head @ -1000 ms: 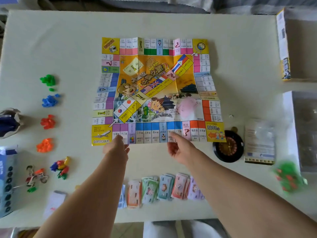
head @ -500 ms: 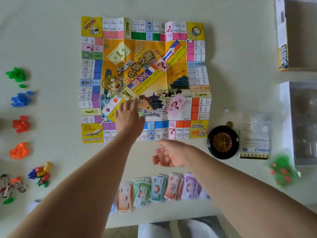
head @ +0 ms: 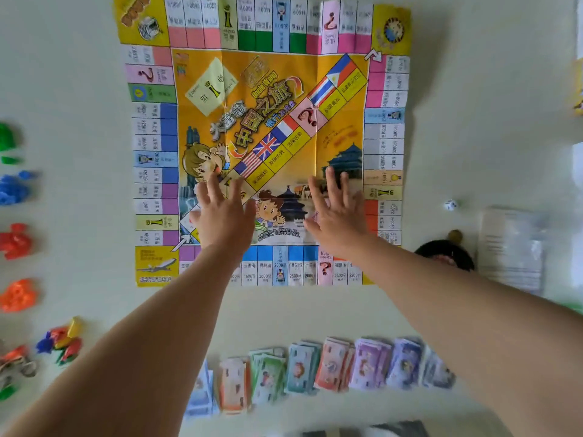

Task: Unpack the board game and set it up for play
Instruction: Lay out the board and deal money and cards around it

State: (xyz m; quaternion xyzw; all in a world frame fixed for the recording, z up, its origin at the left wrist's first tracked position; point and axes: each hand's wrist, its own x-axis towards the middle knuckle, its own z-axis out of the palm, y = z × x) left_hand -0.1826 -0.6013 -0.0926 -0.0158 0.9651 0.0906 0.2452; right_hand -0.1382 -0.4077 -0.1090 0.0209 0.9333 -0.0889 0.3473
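The paper game board [head: 271, 99] lies unfolded on the pale table, creased along its folds. My left hand [head: 222, 216] lies flat on its lower left part with fingers spread. My right hand [head: 337, 212] lies flat on the lower right part, fingers straight too. Both palms face down and hold nothing. Along the near edge of the table sits a row of paper money stacks [head: 315, 370] in several colours.
Piles of plastic pieces line the left side: green [head: 8, 140], blue [head: 14, 187], red [head: 15, 241], orange [head: 17, 294], and mixed pawns [head: 61, 339]. A white die [head: 450, 205], a black roulette wheel [head: 454, 250] and a bagged card pack [head: 512, 247] lie to the right.
Both hands moved from the board's near edge up onto its centre and now lie flat on it. The camera has come closer to the board.
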